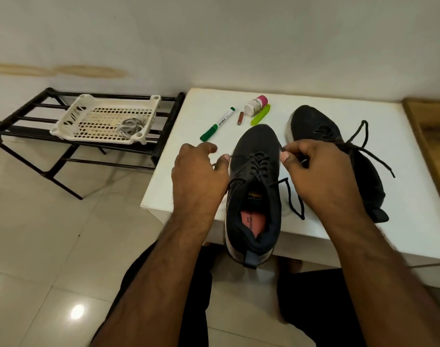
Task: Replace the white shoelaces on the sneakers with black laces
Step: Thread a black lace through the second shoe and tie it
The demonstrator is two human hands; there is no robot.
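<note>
Head view: both hands are tensioning the black lace (260, 165) on the near sneaker (254, 191), which is overhanging the table (314, 101) edge.
Left hand (200, 176) and right hand (321, 171) are each pinching a lace end with curled fingers; uneven pulling is risking lopsided ends or tipping the shoe off (insole print partly readable: "EMORY"; second sneaker (339, 156) is lying alongside).

The pink insole (251, 222) reads partly "EMORY"; nothing else legible.

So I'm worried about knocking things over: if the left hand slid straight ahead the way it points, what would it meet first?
Probably the green marker, lying just beyond the left hand on the white table; depth is unclear.
</note>
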